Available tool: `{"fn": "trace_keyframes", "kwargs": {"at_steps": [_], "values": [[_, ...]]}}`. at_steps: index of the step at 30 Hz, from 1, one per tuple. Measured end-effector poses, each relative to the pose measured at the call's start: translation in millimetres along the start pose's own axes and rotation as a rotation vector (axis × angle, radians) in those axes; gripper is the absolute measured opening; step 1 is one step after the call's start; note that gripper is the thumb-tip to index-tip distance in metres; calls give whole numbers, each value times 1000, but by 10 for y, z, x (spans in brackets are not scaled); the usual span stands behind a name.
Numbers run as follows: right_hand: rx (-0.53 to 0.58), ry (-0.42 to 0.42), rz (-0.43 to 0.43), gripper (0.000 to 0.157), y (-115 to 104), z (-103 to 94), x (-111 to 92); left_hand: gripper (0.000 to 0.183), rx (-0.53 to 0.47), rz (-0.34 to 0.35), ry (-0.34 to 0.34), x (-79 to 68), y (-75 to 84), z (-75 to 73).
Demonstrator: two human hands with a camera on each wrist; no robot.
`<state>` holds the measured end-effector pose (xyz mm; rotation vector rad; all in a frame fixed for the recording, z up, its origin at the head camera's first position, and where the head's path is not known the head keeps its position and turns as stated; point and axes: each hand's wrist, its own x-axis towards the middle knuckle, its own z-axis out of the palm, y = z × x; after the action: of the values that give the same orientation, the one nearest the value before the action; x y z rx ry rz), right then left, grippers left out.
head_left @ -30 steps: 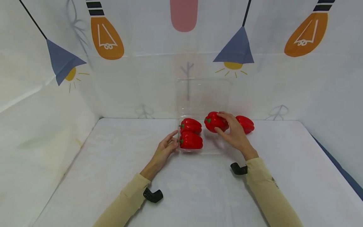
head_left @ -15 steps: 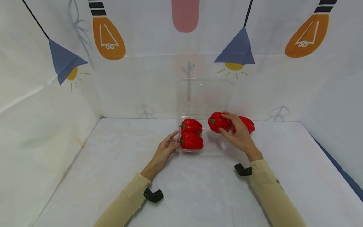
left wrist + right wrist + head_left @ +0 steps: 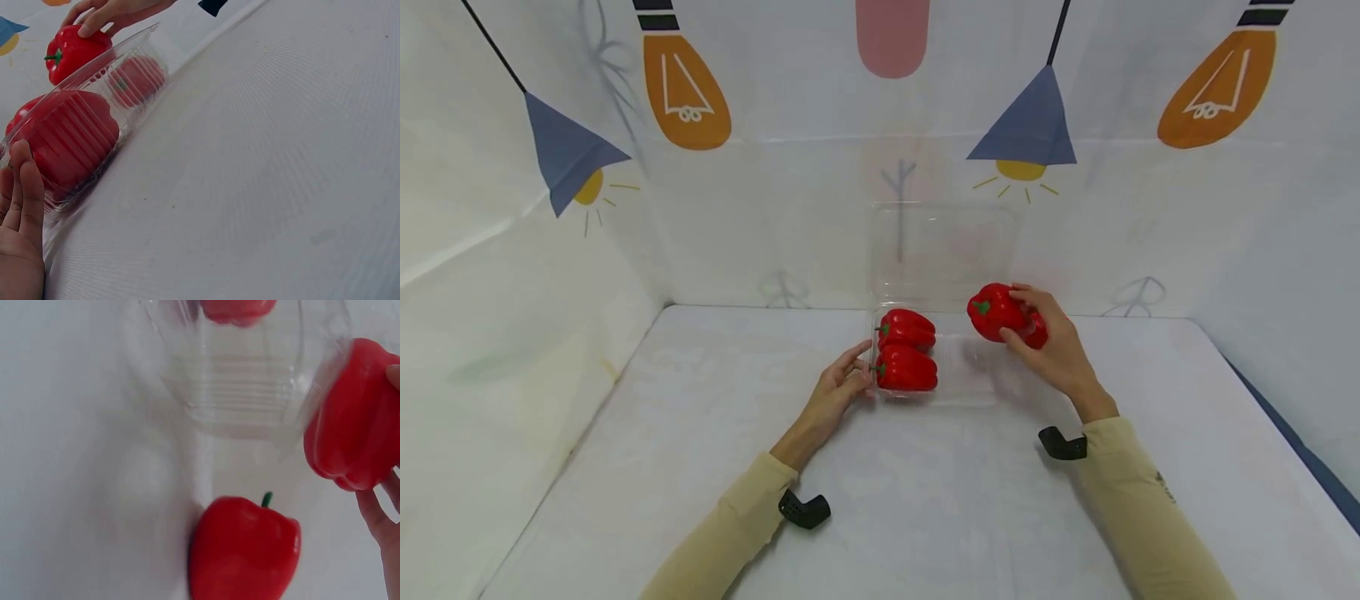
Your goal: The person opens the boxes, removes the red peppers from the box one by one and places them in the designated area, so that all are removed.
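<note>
My right hand point(image 3: 1060, 354) pinches a red bell pepper point(image 3: 994, 308) between thumb and fingers, close over the right end of a clear plastic clamshell box point(image 3: 966, 379). Two more red bell peppers, the back one point(image 3: 907, 329) and the front one point(image 3: 907, 368), lie side by side in the box's left half, green stems to the left. My left hand point(image 3: 831, 396) rests fingertips at the box's left wall; in the left wrist view its fingers point(image 3: 30, 194) look fairly straight. Another red bell pepper point(image 3: 244, 550) lies outside the box, partly hidden by my right hand in the head view.
The box's clear lid point(image 3: 943, 250) stands raised at the back, against a white cloth wall point(image 3: 775, 217) printed with lamps and bulbs. A white cloth covers the table point(image 3: 925, 500). Black devices sit at both wrists, the left one point(image 3: 805, 510) nearer the front.
My right hand has moved right with the bell pepper, from over the box toward its right edge, now overlapping the loose pepper. The left hand and the two boxed peppers have stayed put.
</note>
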<state>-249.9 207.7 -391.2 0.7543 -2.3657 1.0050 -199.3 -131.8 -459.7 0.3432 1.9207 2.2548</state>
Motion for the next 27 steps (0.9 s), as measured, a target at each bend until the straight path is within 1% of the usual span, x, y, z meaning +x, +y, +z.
{"fn": "trace_keyframes", "kwargs": {"at_steps": [3, 6, 10, 14, 17, 22, 27], "values": [[-29, 0, 11, 69, 23, -99, 29, 53, -14, 4, 1, -1, 14, 5], [-52, 5, 18, 73, 64, -210, 49, 54, -24, -2, -1, 5, 22, 12], [-61, 5, -10, 78, 139, -347, 59, 54, -24, -13, -1, 20, 18, 15], [-79, 2, -47, 77, 229, -458, 46, 54, -25, -13, -5, 29, 11, 18], [-99, -4, -59, 76, 291, -532, 16, 54, -33, -10, -8, 33, 5, 24], [-145, -28, -52, 79, 357, -642, -50, 53, -40, -6, -30, 41, -9, 28], [-171, -50, -80, 80, 422, -698, -60, 54, -68, -1, -37, 20, -6, 5]]}}
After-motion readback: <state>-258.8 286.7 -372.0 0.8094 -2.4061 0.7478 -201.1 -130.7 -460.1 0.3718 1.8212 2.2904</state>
